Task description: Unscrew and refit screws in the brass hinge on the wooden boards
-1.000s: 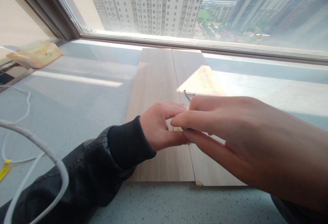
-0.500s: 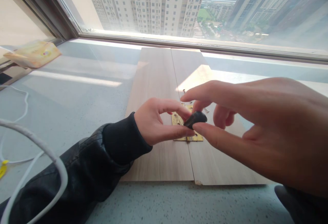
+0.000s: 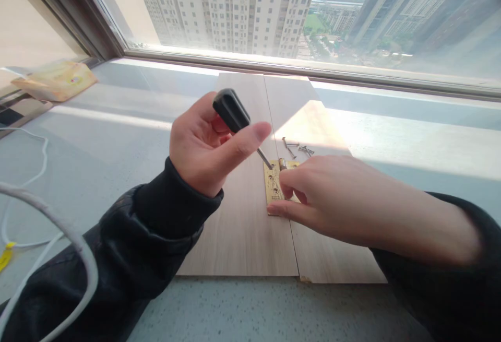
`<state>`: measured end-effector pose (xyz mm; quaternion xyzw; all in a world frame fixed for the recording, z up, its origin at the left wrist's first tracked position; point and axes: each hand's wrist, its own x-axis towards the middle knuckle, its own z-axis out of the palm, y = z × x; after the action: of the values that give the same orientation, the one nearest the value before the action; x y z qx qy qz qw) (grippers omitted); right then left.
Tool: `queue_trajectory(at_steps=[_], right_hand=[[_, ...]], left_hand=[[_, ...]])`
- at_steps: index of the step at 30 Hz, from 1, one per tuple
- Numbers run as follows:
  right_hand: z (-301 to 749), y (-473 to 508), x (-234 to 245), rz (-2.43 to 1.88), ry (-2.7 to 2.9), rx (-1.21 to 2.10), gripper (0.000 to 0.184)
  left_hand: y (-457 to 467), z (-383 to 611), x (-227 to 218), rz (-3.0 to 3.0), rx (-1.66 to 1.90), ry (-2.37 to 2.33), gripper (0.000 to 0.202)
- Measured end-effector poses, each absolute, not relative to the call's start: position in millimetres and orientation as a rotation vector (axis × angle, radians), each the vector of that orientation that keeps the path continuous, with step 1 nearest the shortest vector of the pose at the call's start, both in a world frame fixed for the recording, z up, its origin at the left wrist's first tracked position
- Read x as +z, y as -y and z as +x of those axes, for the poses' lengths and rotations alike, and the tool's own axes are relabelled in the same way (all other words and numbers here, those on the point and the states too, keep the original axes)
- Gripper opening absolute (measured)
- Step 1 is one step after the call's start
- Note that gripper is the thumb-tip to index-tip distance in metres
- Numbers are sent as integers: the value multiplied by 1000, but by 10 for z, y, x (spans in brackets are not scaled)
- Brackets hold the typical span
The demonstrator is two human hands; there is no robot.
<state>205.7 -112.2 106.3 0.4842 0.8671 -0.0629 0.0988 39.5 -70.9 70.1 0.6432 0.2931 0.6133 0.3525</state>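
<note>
Two pale wood boards (image 3: 242, 227) lie side by side on the grey sill. A brass hinge (image 3: 273, 185) sits across their seam. My left hand (image 3: 207, 146) is raised above the left board and closed around a screwdriver with a black handle (image 3: 230, 109), its metal tip pointing down at the hinge. My right hand (image 3: 324, 201) rests on the hinge, with thumb and fingers pinched at the right leaf and covering most of it. Several loose screws (image 3: 297, 148) lie on the right board just beyond the hinge.
A large window frame (image 3: 274, 68) runs along the far edge of the sill, with tower blocks outside. A yellow packet (image 3: 55, 81) lies at the far left. White cables (image 3: 47, 216) loop over the sill at the left.
The screwdriver has passed from my right fingers to my left hand, which lifted it up and to the left. My right hand dropped onto the hinge.
</note>
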Motion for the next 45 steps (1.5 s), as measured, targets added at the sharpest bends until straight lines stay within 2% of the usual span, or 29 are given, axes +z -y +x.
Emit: queue_trajectory(at_steps=[4,9,23,31,37,41,45], right_hand=[[1895,1140,917,1381,-2611,-115,33],[1891,1128,891,1415,-2550,-29,31],[1938,1201,876,1328,-2725,-115,18],[1954,1122,918,1243,-2697,-240,17],[1943,1109,913,1201,-2692,-387,17],[1935,1101,918,1224,-2658,-386,16],[1911,1117,924,1184,-2689,-364,17]], left_hand=[[547,345,578,1401,1569,-952,28],[522,370,479,1418,1511,-988,32],[510,381,414,1428,1421,-964,28],[401,186,479,1459,691,-1206,30],[442,171,475,1799,458,-1407,40],[433,167,380,2169,310,-1498,47],[418,140,358,2270,204,-1569,48]])
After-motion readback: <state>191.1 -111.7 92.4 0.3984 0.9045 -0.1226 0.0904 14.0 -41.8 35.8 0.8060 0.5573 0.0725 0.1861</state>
